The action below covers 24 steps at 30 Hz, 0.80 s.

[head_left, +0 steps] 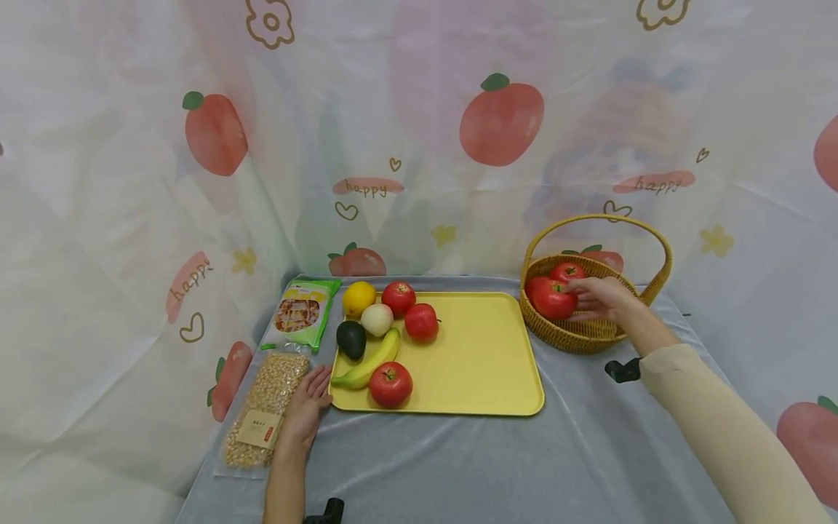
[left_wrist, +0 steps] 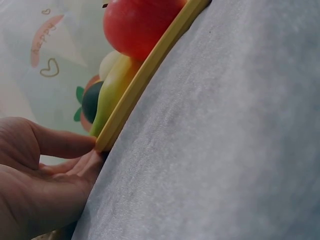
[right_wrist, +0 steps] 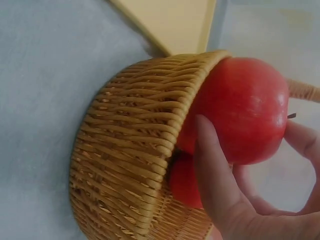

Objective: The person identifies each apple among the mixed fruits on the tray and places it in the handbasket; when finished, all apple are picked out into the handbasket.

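My right hand reaches into the wicker basket and holds a red apple at its rim. In the right wrist view, the thumb lies along the near side of that apple, with fingers by its stem. Other red apples lie in the basket beside and below it. My left hand pinches the near left corner of the yellow tray. The left wrist view shows the thumb at the tray's rim and the other fingers lower, partly hidden.
Grouped on the tray's left are a lemon, a pale round item, an avocado, a banana and red apples. Left of it lie a green-edged packet and a bag of kernels. The basket's handle arches up.
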Each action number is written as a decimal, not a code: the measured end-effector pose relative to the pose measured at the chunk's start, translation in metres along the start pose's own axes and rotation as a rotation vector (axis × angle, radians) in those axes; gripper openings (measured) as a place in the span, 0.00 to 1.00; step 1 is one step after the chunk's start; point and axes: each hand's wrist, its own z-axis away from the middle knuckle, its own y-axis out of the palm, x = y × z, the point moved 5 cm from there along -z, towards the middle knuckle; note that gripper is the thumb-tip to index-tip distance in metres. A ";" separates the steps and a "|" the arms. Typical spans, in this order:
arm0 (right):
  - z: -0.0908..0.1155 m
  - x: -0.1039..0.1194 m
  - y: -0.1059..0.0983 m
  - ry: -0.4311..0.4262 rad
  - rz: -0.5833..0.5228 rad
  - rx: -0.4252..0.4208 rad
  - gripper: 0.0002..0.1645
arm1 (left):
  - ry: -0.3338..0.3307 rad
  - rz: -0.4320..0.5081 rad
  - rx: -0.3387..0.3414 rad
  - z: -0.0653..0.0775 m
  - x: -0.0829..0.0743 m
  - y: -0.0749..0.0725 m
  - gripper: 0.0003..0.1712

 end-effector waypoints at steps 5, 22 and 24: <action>-0.003 -0.003 -0.001 0.026 -0.007 -0.016 0.33 | 0.003 0.005 0.006 0.002 -0.002 0.001 0.43; -0.006 -0.002 -0.001 0.028 0.113 0.011 0.53 | 0.020 0.000 0.018 0.001 0.000 0.001 0.43; -0.006 0.000 0.002 0.027 0.136 0.004 0.54 | 0.011 0.007 0.016 0.001 0.000 0.001 0.43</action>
